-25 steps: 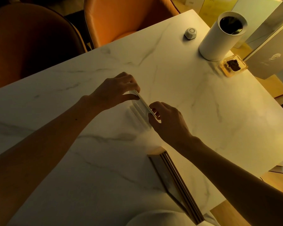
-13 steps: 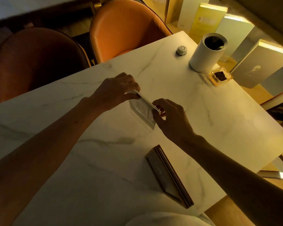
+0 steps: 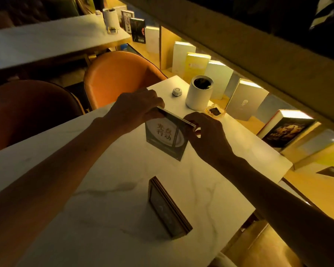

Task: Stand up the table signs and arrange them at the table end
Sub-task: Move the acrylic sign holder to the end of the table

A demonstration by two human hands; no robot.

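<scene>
A clear acrylic table sign with a dark printed card bearing pale characters is held upright over the middle of the white marble-patterned table, its printed face turned toward the camera and its lower corner close to the tabletop; whether it touches the surface cannot be told. The sign's top edge is gripped at both ends: the left hand is closed around the upper left corner, with the fingers curled over the far side, and the right hand is pinched on the upper right corner between thumb and fingertips. A second sign, a dark panel in a brown wooden frame, is seen nearer the camera on the same table, well apart from the held one; it appears to be lying flat or steeply tilted, and which cannot be told. At the far end of the table a white cylindrical container with a dark opening is stood, with a small white hexagonal button just beside it on the left and a small clear yellowish dish holding something dark near its base on the right. An orange upholstered chair is placed behind the table, and a row of upright books is lit along the shelf beyond the table end.
</scene>
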